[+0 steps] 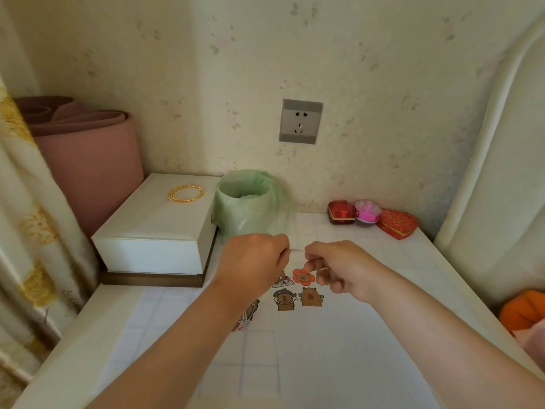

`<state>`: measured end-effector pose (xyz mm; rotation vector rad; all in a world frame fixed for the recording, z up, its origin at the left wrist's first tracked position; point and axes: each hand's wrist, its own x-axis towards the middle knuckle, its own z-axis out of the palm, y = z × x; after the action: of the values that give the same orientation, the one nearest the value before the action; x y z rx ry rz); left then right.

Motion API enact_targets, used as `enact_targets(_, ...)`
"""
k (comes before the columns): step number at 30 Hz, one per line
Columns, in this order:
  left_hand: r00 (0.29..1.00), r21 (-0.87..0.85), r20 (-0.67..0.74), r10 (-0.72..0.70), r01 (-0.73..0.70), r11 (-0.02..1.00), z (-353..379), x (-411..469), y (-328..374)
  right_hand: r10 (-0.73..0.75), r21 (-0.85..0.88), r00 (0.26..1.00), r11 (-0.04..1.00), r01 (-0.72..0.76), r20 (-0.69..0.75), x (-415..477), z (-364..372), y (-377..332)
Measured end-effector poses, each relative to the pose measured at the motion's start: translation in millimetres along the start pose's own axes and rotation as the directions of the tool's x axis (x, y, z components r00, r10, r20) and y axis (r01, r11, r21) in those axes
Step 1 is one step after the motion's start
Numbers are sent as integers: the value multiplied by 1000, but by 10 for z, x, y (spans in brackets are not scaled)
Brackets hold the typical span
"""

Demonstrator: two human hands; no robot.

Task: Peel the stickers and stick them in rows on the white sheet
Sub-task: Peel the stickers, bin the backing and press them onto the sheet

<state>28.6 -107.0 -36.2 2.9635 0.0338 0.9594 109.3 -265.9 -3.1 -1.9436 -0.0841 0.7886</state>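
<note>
Your forearms reach in low over the white sheet [324,349] spread on the tabletop. Far left stands a white box [153,225], with a green-lined bin [250,202] just beside it. Your left hand [253,258] and right hand [339,267] hover close together above the sheet, fingers curled. Capybara stickers [309,296] sit clustered on the sheet beneath them. Both hands pinch a thin pale strip [296,250] stretched between them, too blurred to identify
</note>
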Motion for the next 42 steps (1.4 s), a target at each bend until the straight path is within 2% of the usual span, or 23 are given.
enact_targets(4, 998, 47, -15, 60, -59, 997, 83, 15, 67, 27, 18, 997, 999, -28, 77, 18, -126, 17)
enact_targets(12, 994, -2, -3, 110, -110, 994, 188, 43, 269, -31, -26, 999, 999, 32, 23, 67, -311, 70)
enact_targets(15, 991, -54, -44, 125, -127, 990, 227, 62, 322, -48, -49, 999, 998, 47, -10, 90, -398, 96)
enact_targets(17, 994, -127, 64, 92, -83, 988, 198, 77, 387, -60, -93, 998, 994, 59, -16, 89, -458, 129)
enact_targets(19, 962, -204, 273, -28, 86, 975, 146, 88, 428, -68, -145, 998, 987, 66, -6, 79, -508, 173)
enact_targets(21, 904, -281, 408, -124, 253, 926, 108, 75, 448, -71, -194, 997, 979, 68, -5, 82, -560, 226)
enact_targets(23, 859, -394, 476, -188, 399, 828, 105, 67, 462, -98, -224, 995, 970, 99, 14, 103, -629, 287)
enact_targets(27, 728, -563, 619, -296, 673, 479, 175, 102, 534, -208, -189, 964, 953, 238, 166, 122, -735, 413)
enact_targets(28, 702, -561, 650, -292, 702, 438, 183, 117, 564, -223, -196, 957, 946, 259, 187, 116, -741, 441)
enact_targets(31, 654, -542, 702, -283, 748, 384, 195, 125, 627, -248, -234, 949, 928, 291, 197, 106, -740, 508)
enact_targets(34, 617, -552, 735, -283, 786, 279, 199, 128, 664, -256, -250, 951, 923, 294, 173, 98, -742, 548)
enact_targets(39, 623, -569, 706, -338, 782, 254, 222, 116, 693, -299, -367, 954, 884, 291, 38, 114, -716, 564)
enact_targets(42, 629, -580, 672, -391, 775, 251, 246, 94, 696, -307, -309, 952, 906, 288, -11, 120, -695, 566)
